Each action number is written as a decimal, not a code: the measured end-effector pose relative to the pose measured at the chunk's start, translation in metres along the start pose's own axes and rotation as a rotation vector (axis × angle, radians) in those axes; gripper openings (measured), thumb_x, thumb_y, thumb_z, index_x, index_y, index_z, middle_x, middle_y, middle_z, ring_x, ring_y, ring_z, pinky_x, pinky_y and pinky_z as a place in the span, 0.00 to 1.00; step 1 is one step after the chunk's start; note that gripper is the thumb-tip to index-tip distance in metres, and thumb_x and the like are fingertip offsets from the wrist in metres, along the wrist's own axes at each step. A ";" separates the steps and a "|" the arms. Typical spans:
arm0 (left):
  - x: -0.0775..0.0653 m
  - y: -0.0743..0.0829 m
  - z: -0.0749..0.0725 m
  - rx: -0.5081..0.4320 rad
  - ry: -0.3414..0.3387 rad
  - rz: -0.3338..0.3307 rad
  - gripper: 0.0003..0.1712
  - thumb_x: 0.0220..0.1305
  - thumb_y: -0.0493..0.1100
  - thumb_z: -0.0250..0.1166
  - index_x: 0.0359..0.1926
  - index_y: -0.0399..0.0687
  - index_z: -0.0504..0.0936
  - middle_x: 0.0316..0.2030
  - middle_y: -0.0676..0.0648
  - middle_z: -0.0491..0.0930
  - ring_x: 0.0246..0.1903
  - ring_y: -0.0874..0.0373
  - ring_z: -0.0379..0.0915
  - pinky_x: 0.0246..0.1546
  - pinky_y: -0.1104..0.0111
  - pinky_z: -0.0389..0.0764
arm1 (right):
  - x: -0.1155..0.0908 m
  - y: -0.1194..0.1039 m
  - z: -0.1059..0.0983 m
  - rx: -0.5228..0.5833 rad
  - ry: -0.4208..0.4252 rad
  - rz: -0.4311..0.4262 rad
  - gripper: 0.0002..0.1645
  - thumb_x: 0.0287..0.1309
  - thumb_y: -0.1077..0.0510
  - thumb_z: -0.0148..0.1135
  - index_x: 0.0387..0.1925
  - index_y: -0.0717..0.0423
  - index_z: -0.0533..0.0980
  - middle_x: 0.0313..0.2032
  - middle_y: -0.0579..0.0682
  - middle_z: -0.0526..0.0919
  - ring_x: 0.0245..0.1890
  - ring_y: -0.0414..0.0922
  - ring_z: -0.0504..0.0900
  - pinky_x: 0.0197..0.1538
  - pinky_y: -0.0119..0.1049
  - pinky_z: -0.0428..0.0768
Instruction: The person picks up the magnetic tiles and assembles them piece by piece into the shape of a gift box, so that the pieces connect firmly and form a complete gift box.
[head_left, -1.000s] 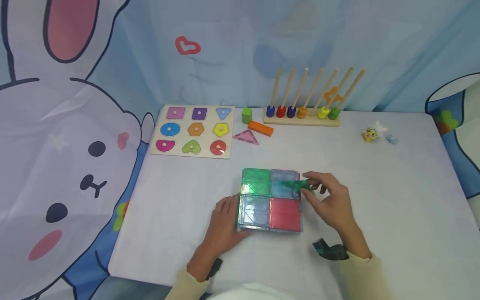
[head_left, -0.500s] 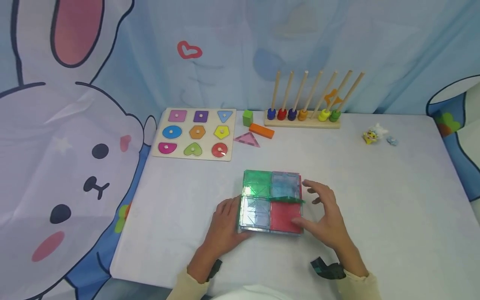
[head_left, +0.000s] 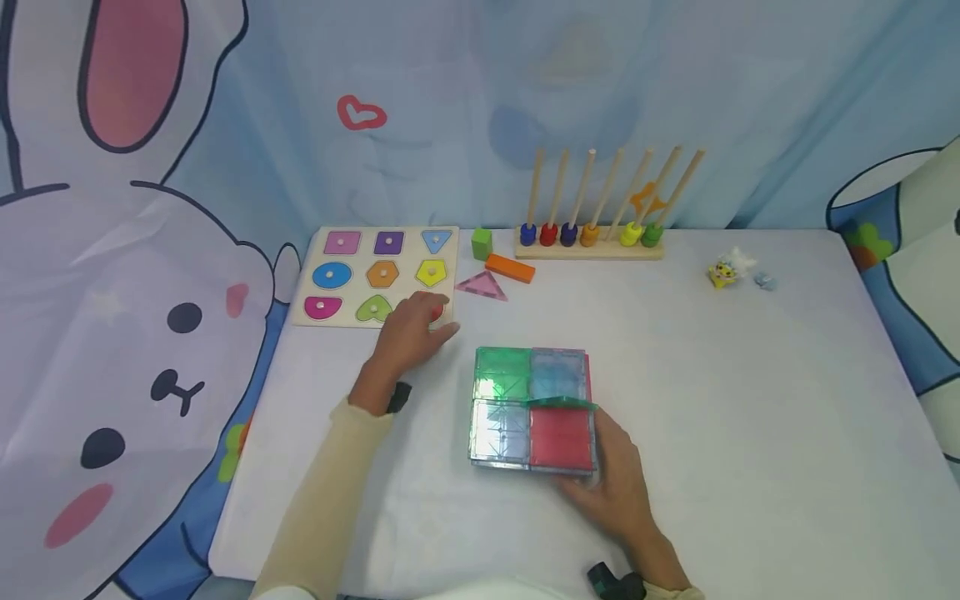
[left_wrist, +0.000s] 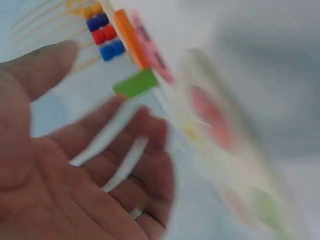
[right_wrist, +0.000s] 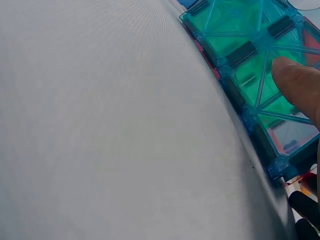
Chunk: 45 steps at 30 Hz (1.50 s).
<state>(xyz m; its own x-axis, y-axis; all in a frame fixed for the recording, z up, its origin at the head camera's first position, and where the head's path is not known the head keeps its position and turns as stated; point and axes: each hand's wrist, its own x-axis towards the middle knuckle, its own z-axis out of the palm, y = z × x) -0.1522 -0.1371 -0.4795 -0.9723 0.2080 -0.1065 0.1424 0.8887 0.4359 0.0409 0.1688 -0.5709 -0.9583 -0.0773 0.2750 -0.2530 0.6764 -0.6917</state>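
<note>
A block of see-through magnetic tiles stands on the table, its top showing green, blue-grey and red squares. One green tile stands on edge between the blue-grey and red squares on the right. My right hand rests at the block's near right corner, its straight thumb against a blue-edged tile wall; its other fingers lie along the right side, partly hidden. Over the near right corner of a wooden shape puzzle board hovers my left hand, fingers loose, nothing in the palm.
Behind the block lie a pink triangle tile, an orange bar and a green block. A peg stand with coloured beads is at the back edge. Small toy figures sit at the back right.
My right hand let go of the green tile, which now stands on the block, then moved to its near right corner. The left hand left the block's left side for the puzzle board.
</note>
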 end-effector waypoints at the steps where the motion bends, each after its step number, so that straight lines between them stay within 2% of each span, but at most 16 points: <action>1: 0.015 0.005 0.000 0.056 -0.027 0.002 0.33 0.60 0.60 0.61 0.63 0.53 0.70 0.58 0.48 0.71 0.53 0.51 0.67 0.53 0.54 0.71 | 0.000 -0.001 0.002 0.002 0.014 -0.007 0.65 0.31 0.41 0.77 0.71 0.48 0.55 0.67 0.45 0.64 0.66 0.48 0.62 0.62 0.52 0.61; 5: 0.061 0.020 0.004 0.297 -0.122 0.018 0.36 0.61 0.63 0.57 0.63 0.47 0.69 0.56 0.44 0.70 0.50 0.46 0.67 0.51 0.51 0.70 | 0.000 -0.003 0.007 -0.003 0.003 -0.002 0.64 0.32 0.39 0.76 0.71 0.45 0.54 0.68 0.43 0.62 0.66 0.46 0.61 0.62 0.54 0.60; 9: 0.085 0.025 0.011 0.492 -0.168 0.016 0.31 0.61 0.60 0.59 0.56 0.44 0.73 0.47 0.45 0.71 0.43 0.48 0.65 0.49 0.52 0.70 | -0.002 -0.005 0.011 -0.022 -0.031 0.025 0.64 0.34 0.36 0.74 0.72 0.41 0.52 0.68 0.41 0.60 0.67 0.44 0.59 0.63 0.54 0.60; 13: 0.098 0.021 0.015 0.552 -0.100 0.012 0.25 0.59 0.58 0.64 0.50 0.46 0.78 0.40 0.47 0.72 0.40 0.50 0.65 0.48 0.54 0.71 | 0.002 -0.005 0.012 -0.033 -0.042 0.021 0.64 0.33 0.35 0.74 0.72 0.41 0.52 0.68 0.40 0.61 0.67 0.44 0.60 0.63 0.54 0.60; 15: 0.100 0.017 0.016 0.529 -0.054 0.010 0.24 0.58 0.57 0.65 0.48 0.46 0.78 0.37 0.47 0.73 0.38 0.50 0.66 0.47 0.54 0.72 | 0.004 -0.005 0.012 -0.033 -0.040 0.018 0.64 0.33 0.35 0.74 0.72 0.41 0.52 0.67 0.40 0.62 0.66 0.44 0.61 0.62 0.54 0.60; 17: 0.098 0.011 0.017 0.464 -0.017 0.018 0.20 0.58 0.55 0.65 0.43 0.45 0.78 0.33 0.48 0.74 0.35 0.51 0.69 0.43 0.55 0.73 | 0.005 -0.006 0.012 -0.032 -0.041 0.025 0.64 0.33 0.34 0.73 0.71 0.40 0.52 0.67 0.39 0.62 0.66 0.43 0.61 0.62 0.53 0.60; 19: 0.088 0.004 0.017 0.369 0.014 0.035 0.15 0.59 0.53 0.65 0.38 0.48 0.76 0.29 0.49 0.75 0.31 0.53 0.70 0.40 0.57 0.72 | 0.004 -0.007 0.012 -0.025 -0.046 0.035 0.63 0.33 0.34 0.73 0.71 0.39 0.52 0.67 0.39 0.62 0.66 0.43 0.61 0.62 0.53 0.60; 21: 0.071 -0.001 0.017 0.254 0.072 0.076 0.12 0.59 0.51 0.66 0.34 0.51 0.74 0.24 0.52 0.75 0.27 0.55 0.70 0.37 0.59 0.70 | 0.003 -0.008 0.012 -0.022 -0.050 0.045 0.63 0.33 0.34 0.73 0.71 0.38 0.53 0.67 0.39 0.63 0.66 0.43 0.61 0.62 0.54 0.61; 23: 0.045 -0.001 0.013 0.133 0.139 0.113 0.11 0.58 0.51 0.67 0.33 0.55 0.74 0.23 0.56 0.75 0.26 0.59 0.69 0.37 0.62 0.68 | 0.002 -0.009 0.011 -0.026 -0.057 0.046 0.63 0.33 0.33 0.73 0.71 0.38 0.53 0.67 0.39 0.62 0.66 0.43 0.60 0.62 0.54 0.61; 26: 0.000 0.007 0.002 -0.021 0.247 0.230 0.09 0.55 0.50 0.70 0.33 0.58 0.77 0.26 0.59 0.77 0.29 0.63 0.69 0.39 0.65 0.69 | 0.003 -0.007 0.009 -0.028 -0.057 0.027 0.63 0.33 0.34 0.73 0.71 0.40 0.54 0.66 0.40 0.63 0.66 0.44 0.62 0.62 0.55 0.61; 29: -0.040 0.024 -0.008 -0.072 0.245 0.372 0.10 0.53 0.50 0.72 0.35 0.58 0.80 0.30 0.61 0.80 0.33 0.66 0.71 0.40 0.66 0.70 | 0.006 -0.005 0.006 -0.041 -0.053 0.027 0.64 0.33 0.33 0.74 0.71 0.40 0.53 0.66 0.41 0.64 0.65 0.45 0.62 0.61 0.55 0.62; 32: -0.067 0.039 -0.010 0.003 0.159 0.457 0.09 0.53 0.52 0.71 0.36 0.61 0.82 0.30 0.63 0.80 0.34 0.68 0.71 0.41 0.67 0.68 | 0.009 -0.003 0.004 -0.046 -0.058 0.051 0.65 0.31 0.32 0.74 0.71 0.37 0.52 0.66 0.40 0.64 0.65 0.44 0.62 0.62 0.55 0.61; 36: -0.082 0.047 -0.003 0.113 0.063 0.435 0.08 0.55 0.54 0.69 0.37 0.65 0.82 0.29 0.65 0.77 0.34 0.68 0.68 0.40 0.68 0.66 | 0.012 -0.002 0.005 -0.034 -0.069 0.060 0.65 0.31 0.31 0.73 0.71 0.36 0.51 0.66 0.39 0.63 0.66 0.43 0.61 0.63 0.55 0.60; 38: -0.086 0.046 0.001 0.125 0.059 0.403 0.08 0.55 0.54 0.69 0.37 0.66 0.83 0.30 0.66 0.76 0.33 0.68 0.66 0.40 0.68 0.66 | 0.014 -0.002 0.007 -0.027 -0.077 0.046 0.65 0.32 0.31 0.73 0.71 0.36 0.51 0.67 0.40 0.62 0.66 0.43 0.60 0.62 0.55 0.60; 42: -0.093 0.042 0.006 0.081 0.094 0.382 0.09 0.54 0.53 0.70 0.38 0.64 0.83 0.31 0.65 0.76 0.34 0.67 0.66 0.39 0.68 0.67 | 0.016 -0.001 0.009 -0.018 -0.074 0.020 0.65 0.32 0.32 0.74 0.71 0.37 0.52 0.67 0.40 0.62 0.66 0.44 0.61 0.62 0.54 0.60; 45: -0.097 0.040 0.010 0.045 0.110 0.361 0.14 0.52 0.53 0.71 0.41 0.64 0.81 0.35 0.64 0.75 0.38 0.67 0.66 0.40 0.68 0.68 | 0.016 0.001 0.009 -0.021 -0.072 0.021 0.65 0.31 0.33 0.74 0.71 0.38 0.52 0.67 0.40 0.63 0.66 0.44 0.61 0.62 0.54 0.60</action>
<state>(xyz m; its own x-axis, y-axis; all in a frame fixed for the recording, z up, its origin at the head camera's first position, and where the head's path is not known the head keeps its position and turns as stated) -0.0503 -0.1180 -0.4609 -0.8718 0.4682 0.1440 0.4850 0.7837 0.3880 0.0246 0.1618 -0.5727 -0.9706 -0.1152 0.2114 -0.2310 0.6933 -0.6826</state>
